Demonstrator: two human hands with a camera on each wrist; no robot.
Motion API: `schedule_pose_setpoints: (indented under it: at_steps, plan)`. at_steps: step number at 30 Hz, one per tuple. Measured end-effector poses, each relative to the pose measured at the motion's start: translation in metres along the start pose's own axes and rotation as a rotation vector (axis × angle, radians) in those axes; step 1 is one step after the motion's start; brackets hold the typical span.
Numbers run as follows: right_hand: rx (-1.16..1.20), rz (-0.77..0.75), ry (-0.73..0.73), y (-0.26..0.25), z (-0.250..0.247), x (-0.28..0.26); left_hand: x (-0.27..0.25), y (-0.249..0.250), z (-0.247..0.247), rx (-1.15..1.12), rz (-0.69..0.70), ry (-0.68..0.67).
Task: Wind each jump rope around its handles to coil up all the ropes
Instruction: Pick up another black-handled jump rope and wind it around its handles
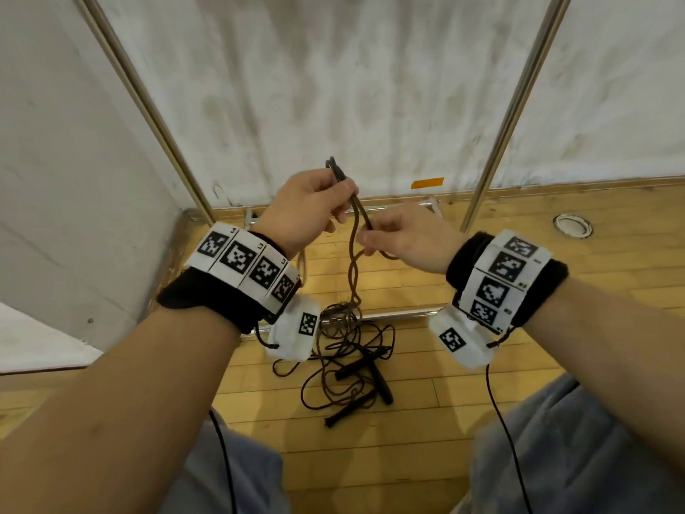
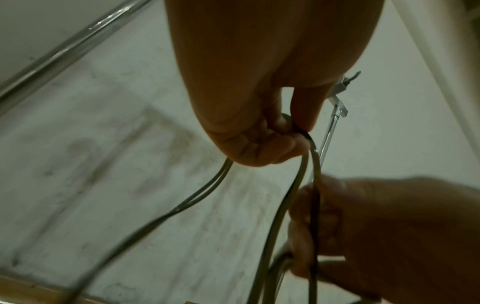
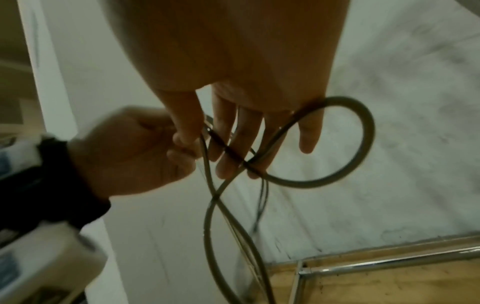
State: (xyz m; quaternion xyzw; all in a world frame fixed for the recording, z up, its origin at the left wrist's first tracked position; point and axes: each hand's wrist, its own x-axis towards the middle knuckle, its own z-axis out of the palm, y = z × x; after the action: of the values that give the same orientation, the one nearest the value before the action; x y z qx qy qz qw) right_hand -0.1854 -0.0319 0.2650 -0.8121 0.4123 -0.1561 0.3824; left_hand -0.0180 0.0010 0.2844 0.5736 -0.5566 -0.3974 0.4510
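Head view, thin brown rope [image 1: 354, 268], twisted strands

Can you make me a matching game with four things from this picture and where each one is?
Things:
1. left hand
2. right hand
3. handles
4. orange tape

Places or states:
A. stuck on the white wall
B. lying on the wood floor among loose rope
C. grips the folded rope up top
D. pinches the rope lower down

Pairs: 1-C, 2-D, 3-B, 4-A
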Motion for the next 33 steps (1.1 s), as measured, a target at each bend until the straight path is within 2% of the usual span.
schedule_pose_setpoints:
  at_steps: [2, 5, 8, 11, 13, 16, 20, 21, 23, 25, 28, 33]
  plan:
    - [-0.002, -0.013, 0.017, 0.003, 0.007, -0.001, 0.000, 0.002, -0.002, -0.045, -0.005, 0.023]
    - [-0.180, -0.007, 0.109, 0.007, 0.010, 0.000, -0.001, 0.004, -0.002, -0.188, -0.019, 0.080]
    - [-0.368, 0.023, 0.209, 0.010, 0.007, 0.003, 0.002, 0.003, -0.004, -0.161, -0.005, 0.257]
    - [-0.417, 0.098, 0.145, 0.014, 0.004, 0.008, 0.008, -0.001, -0.010, -0.194, -0.006, 0.451]
    - [-0.304, 0.144, 0.142, 0.017, 0.000, 0.010, 0.012, -0.002, -0.017, -0.296, -0.015, 0.562]
    - [0.042, 0.142, 0.267, 0.017, -0.008, 0.015, 0.016, -0.001, -0.026, -0.421, -0.034, 0.656]
    - [0.591, 0.055, 0.177, 0.016, -0.010, 0.015, 0.017, 0.000, -0.032, -0.475, -0.032, 0.687]
    - [0.564, 0.058, 0.170, 0.020, -0.010, 0.016, 0.017, 0.000, -0.033, -0.489, -0.031, 0.691]
    - [0.194, 0.152, 0.155, 0.029, -0.007, 0.018, 0.016, 0.000, -0.035, -0.510, -0.035, 0.691]
    - [-0.140, 0.329, 0.071, 0.038, -0.005, 0.017, 0.016, -0.002, -0.033, -0.495, -0.046, 0.680]
    - [-0.234, 0.492, -0.082, 0.042, 0.001, 0.019, 0.016, -0.005, -0.029, -0.491, -0.057, 0.642]
    - [-0.229, 0.364, -0.152, 0.038, 0.022, 0.022, 0.017, 0.000, -0.025, -0.693, -0.110, 0.531]
